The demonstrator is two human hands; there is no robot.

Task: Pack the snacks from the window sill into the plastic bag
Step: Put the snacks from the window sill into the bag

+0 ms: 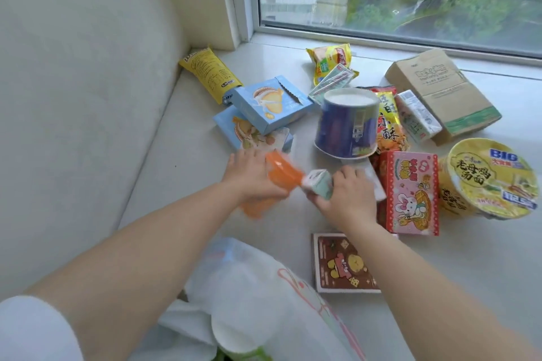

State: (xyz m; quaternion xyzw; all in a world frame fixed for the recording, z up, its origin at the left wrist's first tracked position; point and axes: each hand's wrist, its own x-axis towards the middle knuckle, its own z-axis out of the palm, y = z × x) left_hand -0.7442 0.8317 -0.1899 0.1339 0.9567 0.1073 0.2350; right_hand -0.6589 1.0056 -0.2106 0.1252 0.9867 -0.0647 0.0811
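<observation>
Snacks are scattered across the window sill [164, 155], beyond and right of both hands. Head view: an orange packet [275, 182], blurred, is gripped by the left hand [249, 179]; a small pale-green carton [318, 186] is pinched by the right hand [349, 196]. The plastic bag [258, 296] lies near the body, below and between the forearms, nearer the left arm, so both items must be drawn back toward it. The bag's mouth is cut off at the frame edge; the packet's long axis cannot be made out.
</observation>
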